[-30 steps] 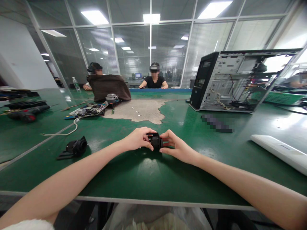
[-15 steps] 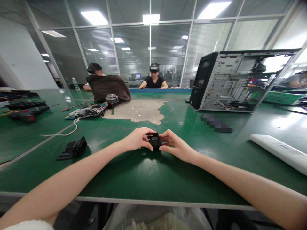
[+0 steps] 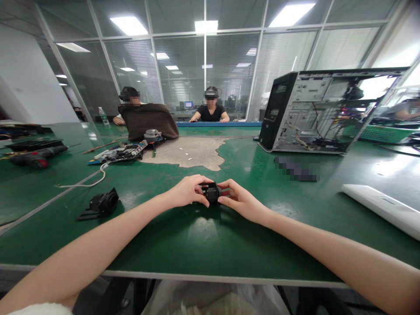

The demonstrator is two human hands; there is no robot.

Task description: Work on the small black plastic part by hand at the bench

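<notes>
Just above the table in front of me, a black lens barrel (image 3: pixel 212 194) lies on its side between my two hands. My left hand (image 3: pixel 190 190) grips its left part, thumb below and fingers over the top. On the other end, my right hand (image 3: pixel 242 200) has thumb and fingertips closed around the round rim. My fingers cover parts of both ends. A similar black barrel part with a flat bracket (image 3: pixel 101 203) rests on the table left of my left forearm.
An open computer case (image 3: pixel 305 113) stands at the right, near a dark pixelated object (image 3: pixel 297 169) and a long white device (image 3: pixel 383 208). Circuit boards (image 3: pixel 120 153) and a white cable (image 3: pixel 100 178) lie at the left. Two people sit across the green table (image 3: pixel 210 249).
The fingers of my right hand have shifted slightly around the barrel's right end. My left hand keeps its grip in nearly the same place.
</notes>
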